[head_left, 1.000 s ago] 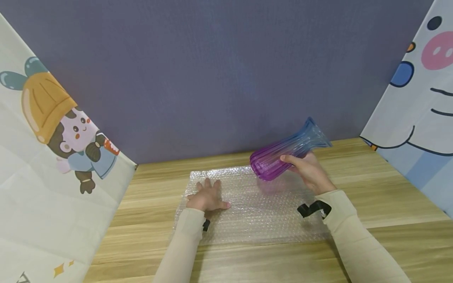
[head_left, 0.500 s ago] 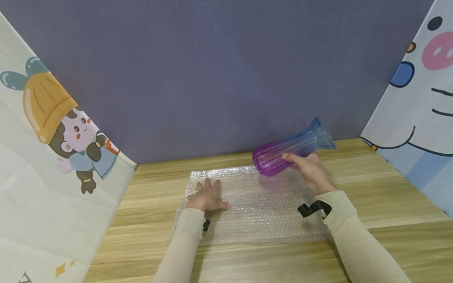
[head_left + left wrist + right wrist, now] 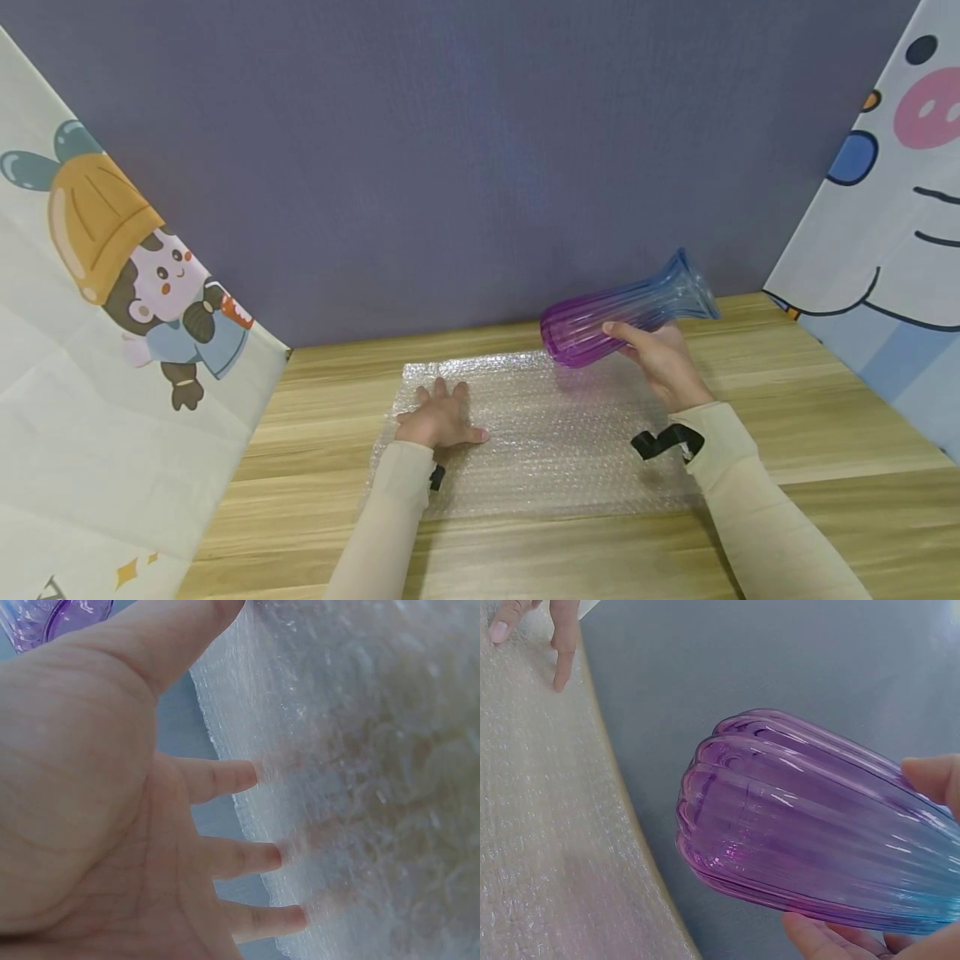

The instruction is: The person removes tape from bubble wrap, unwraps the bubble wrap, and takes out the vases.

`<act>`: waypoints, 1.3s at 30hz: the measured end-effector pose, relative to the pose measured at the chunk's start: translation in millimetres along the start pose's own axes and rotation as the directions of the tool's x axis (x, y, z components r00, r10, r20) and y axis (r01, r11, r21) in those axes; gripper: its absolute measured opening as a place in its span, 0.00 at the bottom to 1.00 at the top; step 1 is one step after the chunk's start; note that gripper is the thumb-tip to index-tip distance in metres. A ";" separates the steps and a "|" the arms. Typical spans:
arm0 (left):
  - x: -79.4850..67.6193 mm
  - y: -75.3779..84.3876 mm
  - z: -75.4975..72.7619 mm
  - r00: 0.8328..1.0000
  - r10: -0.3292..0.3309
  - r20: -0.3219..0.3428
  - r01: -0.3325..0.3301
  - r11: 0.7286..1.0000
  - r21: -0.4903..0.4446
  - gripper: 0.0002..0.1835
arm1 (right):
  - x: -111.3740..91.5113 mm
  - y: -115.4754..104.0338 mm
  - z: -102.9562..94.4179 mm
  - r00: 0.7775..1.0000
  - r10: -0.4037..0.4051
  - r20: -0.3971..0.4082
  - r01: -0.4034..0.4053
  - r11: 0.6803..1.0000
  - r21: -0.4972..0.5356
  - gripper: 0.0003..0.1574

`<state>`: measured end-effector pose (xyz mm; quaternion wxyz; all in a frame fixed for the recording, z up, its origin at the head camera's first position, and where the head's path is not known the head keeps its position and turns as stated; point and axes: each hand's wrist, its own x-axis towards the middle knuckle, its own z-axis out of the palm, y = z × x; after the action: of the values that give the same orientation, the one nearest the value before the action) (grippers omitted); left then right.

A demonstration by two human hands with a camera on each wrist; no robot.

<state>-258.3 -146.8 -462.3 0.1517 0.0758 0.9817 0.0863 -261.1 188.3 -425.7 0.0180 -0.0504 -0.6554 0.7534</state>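
A ribbed glass vase (image 3: 592, 327), purple at its base and blue toward its flared mouth, lies tilted nearly sideways in my right hand (image 3: 660, 362). The thumb is on its near side and the other fingers curl beneath, as the right wrist view of the vase (image 3: 802, 817) shows. It is held above the far right part of a sheet of bubble wrap (image 3: 540, 450) spread on the wooden table. My left hand (image 3: 438, 421) rests on the left part of the sheet, fingers spread; in the left wrist view the fingertips touch the bubble wrap (image 3: 375, 750).
A dark grey-blue panel (image 3: 480, 183) rises behind the wooden table (image 3: 315, 483). White cartoon-printed sheets (image 3: 45, 375) stand along the left side and on the right side. Black straps sit at both wrists.
My right hand has shifted the vase slightly to the right and tipped it closer to level, its base rising a little. The left hand and bubble wrap have stayed put.
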 end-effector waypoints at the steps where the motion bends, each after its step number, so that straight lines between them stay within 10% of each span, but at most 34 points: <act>1: 0.1 0.0 -0.1 1.000 0.001 -0.002 -0.001 1.000 -0.001 0.59 | -0.1 -0.2 -0.3 1.000 0.004 -0.002 -0.004 1.000 -0.001 0.52; 39: -3.4 -0.5 -2.1 1.000 -0.008 0.011 0.008 1.000 -0.006 0.58 | 1.0 0.5 9.4 0.982 -0.025 -0.186 0.033 0.999 0.042 0.67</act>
<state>-255.8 -148.1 -459.4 0.1575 0.0717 0.9810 0.0880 -263.1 179.0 -424.9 0.0910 -0.1106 -0.6345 0.7595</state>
